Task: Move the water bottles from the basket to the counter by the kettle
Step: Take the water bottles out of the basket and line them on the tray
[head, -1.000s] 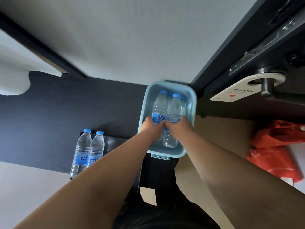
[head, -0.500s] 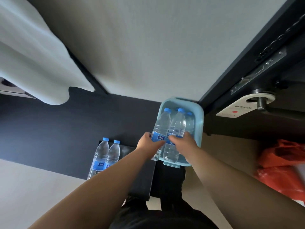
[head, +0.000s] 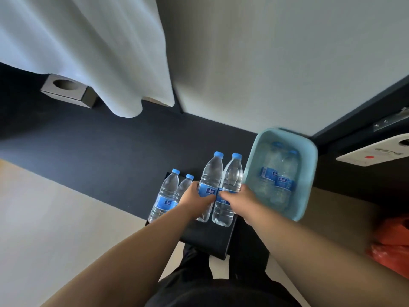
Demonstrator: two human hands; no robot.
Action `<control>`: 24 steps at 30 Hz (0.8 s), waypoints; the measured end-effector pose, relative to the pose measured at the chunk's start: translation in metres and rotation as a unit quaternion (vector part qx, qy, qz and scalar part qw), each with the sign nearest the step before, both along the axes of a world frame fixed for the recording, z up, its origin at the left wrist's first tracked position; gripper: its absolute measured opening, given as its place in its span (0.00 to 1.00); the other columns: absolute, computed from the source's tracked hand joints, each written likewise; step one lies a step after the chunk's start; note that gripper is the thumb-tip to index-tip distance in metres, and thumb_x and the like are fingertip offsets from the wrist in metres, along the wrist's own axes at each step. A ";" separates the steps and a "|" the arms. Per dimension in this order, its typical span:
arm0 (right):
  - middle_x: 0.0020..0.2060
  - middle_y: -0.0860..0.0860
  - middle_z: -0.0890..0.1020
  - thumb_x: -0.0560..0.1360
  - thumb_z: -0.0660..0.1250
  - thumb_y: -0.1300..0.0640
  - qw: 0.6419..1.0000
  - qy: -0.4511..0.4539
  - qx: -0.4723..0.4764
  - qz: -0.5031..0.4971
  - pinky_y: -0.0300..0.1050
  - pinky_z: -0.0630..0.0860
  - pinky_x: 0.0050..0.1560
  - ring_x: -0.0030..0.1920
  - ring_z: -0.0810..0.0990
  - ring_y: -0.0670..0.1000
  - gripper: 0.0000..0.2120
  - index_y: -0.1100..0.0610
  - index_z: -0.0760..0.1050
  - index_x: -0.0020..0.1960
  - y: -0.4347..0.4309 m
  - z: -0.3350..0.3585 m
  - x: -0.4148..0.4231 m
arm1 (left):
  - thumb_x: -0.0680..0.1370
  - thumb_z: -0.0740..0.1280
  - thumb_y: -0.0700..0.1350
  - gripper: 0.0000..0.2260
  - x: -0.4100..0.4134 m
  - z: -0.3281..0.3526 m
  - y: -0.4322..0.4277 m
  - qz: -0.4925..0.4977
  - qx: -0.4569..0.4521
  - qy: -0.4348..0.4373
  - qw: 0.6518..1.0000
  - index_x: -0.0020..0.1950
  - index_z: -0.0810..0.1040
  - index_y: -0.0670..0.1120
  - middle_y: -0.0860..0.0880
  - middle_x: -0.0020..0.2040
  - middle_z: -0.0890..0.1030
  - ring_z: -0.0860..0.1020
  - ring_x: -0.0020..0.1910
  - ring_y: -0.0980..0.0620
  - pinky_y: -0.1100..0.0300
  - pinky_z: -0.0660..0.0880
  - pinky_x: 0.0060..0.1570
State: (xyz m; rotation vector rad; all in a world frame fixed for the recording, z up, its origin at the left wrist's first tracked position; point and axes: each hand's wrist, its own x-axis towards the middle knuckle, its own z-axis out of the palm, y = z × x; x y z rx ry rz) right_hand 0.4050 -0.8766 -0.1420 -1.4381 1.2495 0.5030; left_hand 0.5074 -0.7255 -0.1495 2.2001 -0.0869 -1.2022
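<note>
My left hand (head: 195, 200) grips a clear water bottle (head: 210, 173) with a blue cap and label. My right hand (head: 241, 199) grips a second such bottle (head: 232, 176) beside it. Both held bottles are upright over a small black surface (head: 212, 238), just left of the light blue basket (head: 309, 173). Two more bottles (head: 276, 180) remain inside the basket. Another pair of bottles (head: 168, 196) stands at the left of the black surface, partly behind my left hand. No kettle is in view.
A dark counter (head: 99, 151) runs along the wall, with a grey tissue box (head: 68, 89) at the far left under a hanging white cloth (head: 88, 45). A dark door with a white hanger sign (head: 374, 154) is at right. An orange bag (head: 391, 247) lies low right.
Both hands lifted a bottle each out of the basket and carried them left, over the black surface beside the two standing bottles. The view has swung left too.
</note>
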 end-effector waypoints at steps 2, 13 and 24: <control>0.52 0.48 0.84 0.66 0.75 0.41 1.000 0.011 0.013 0.007 0.53 0.83 0.55 0.50 0.84 0.51 0.30 0.51 0.75 0.65 0.015 -0.011 0.003 | 0.67 0.74 0.58 0.16 -0.001 -0.008 0.018 0.006 0.015 0.005 1.000 0.47 0.71 0.59 0.53 0.41 0.82 0.80 0.32 0.54 0.58 0.77 0.30; 0.59 0.52 0.83 0.68 0.81 0.43 0.990 0.071 0.119 0.001 0.60 0.81 0.65 0.58 0.84 0.56 0.32 0.51 0.74 0.67 0.071 -0.082 -0.004 | 0.65 0.75 0.58 0.17 -0.015 -0.058 0.076 -0.016 0.112 0.006 0.994 0.46 0.71 0.56 0.55 0.41 0.81 0.80 0.36 0.57 0.62 0.71 0.29; 0.63 0.51 0.82 0.69 0.84 0.47 0.981 0.074 0.170 -0.054 0.59 0.79 0.68 0.63 0.83 0.55 0.38 0.52 0.70 0.72 0.084 -0.112 -0.013 | 0.70 0.73 0.65 0.34 -0.028 -0.085 0.070 -0.099 0.202 -0.101 0.969 0.68 0.72 0.47 0.50 0.59 0.80 0.79 0.48 0.51 0.57 0.73 0.38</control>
